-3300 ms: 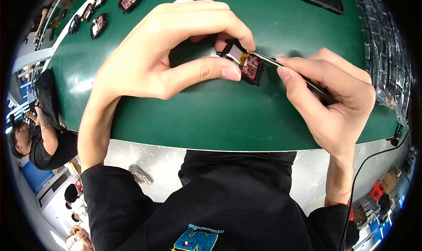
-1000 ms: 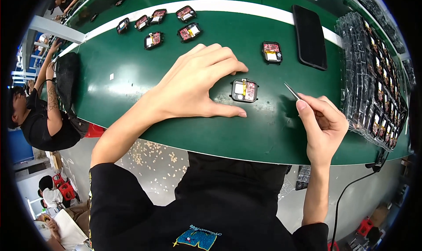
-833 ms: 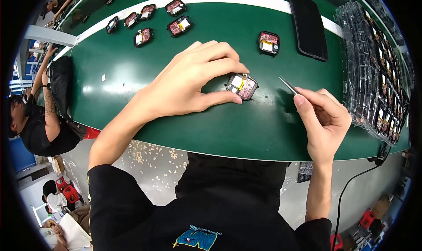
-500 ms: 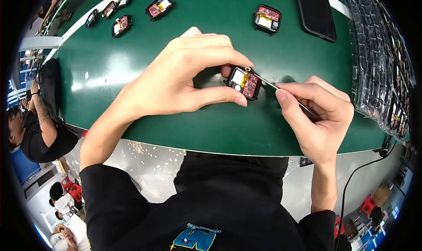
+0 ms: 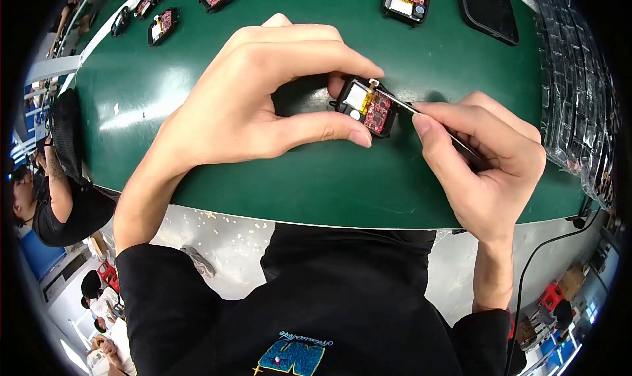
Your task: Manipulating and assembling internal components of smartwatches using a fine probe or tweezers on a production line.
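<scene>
My left hand grips a small black device housing between thumb and fingers, just above the green table. Inside the open housing lie a red circuit board, a white battery-like block and a yellow flex strip with a small connector at its upper end. My right hand is closed around a thin metal tool, likely tweezers. The tool's tip is at the strip near the housing's upper edge; whether it pinches the strip I cannot tell.
Similar open housings lie at the far left and far right. A black phone-like slab is at the back right. Stacked clear plastic trays stand along the right edge. Another person sits at the left.
The view has shifted slightly, so things on the table sit higher in it. The connector end of the strip now stands further out from the housing, with the tool tip beside it.
</scene>
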